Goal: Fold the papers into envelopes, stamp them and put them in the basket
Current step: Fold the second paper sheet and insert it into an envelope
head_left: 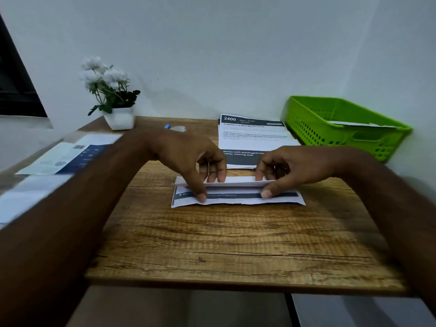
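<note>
- The sheet [238, 199] I am working lies on the table [212, 244], about mid-width. It is just in front of the stack of papers [252, 138] and well apart from the green basket [313, 128] in the far right corner.
- It is white printer paper with a dark printed band across it, doubled into a long narrow strip. The near edge looks slightly ragged, and the upper flap stands a little off the lower layer.
- My left hand [186, 159] and right hand [299, 165] each grip that flap. The fingers [220, 174] curl onto its top and the thumbs reach down in front onto the layer beneath, so both hands are clamped on the sheet.
- As I judge it, the sheet is very light, limp and apt to slide on the wood, so one layer must be pinned while the other comes over. Paper creases for good, so a crooked fold will stay.
- I would hold near the two ends of the flap's free edge to keep the edges parallel, then run a fingertip along the fold.
- A white piece [361, 124] shows inside the basket; I cannot tell whether it is a finished envelope.
</note>
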The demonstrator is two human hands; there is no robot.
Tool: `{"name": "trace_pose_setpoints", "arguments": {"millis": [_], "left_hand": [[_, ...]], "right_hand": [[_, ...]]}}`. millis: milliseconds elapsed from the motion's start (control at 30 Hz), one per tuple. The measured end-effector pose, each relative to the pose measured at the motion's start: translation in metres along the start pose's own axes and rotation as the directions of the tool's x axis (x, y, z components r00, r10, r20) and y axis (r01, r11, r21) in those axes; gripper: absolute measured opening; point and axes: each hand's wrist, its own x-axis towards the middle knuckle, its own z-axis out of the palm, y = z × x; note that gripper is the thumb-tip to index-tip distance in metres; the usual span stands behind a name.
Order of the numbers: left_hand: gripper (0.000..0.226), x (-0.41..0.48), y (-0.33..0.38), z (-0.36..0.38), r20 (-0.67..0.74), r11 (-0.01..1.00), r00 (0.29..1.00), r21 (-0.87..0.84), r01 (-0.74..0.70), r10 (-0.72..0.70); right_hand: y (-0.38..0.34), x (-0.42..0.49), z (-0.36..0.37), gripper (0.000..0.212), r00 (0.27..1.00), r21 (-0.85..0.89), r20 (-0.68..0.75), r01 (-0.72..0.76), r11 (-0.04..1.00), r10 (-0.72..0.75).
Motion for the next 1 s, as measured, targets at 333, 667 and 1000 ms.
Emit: {"name": "trace_pose_setpoints", "arguments": {"millis": [333,667,1000], "left_hand": [[0.038,0.013,0.003,0.007,-0.018,0.991,0.993,0.047,0.122,-0.121],[0.043,0.012,-0.003,0.002,-0.032,0.934,0.949,0.171,0.314,-0.314],[0.042,-0.011,-0.022,-0.016,0.061,0.826,0.831,0.174,0.536,-0.552]], "right_hand": [[-0.012,0.015,0.018,0.042,0.970,-0.127,-0.141,0.179,0.975,-0.197],[-0.017,0.020,0.027,0.047,0.973,-0.142,-0.073,0.206,0.968,-0.218],[0.028,-0.040,0.018,0.065,0.972,-0.105,-0.236,-0.046,0.993,0.020]]}}
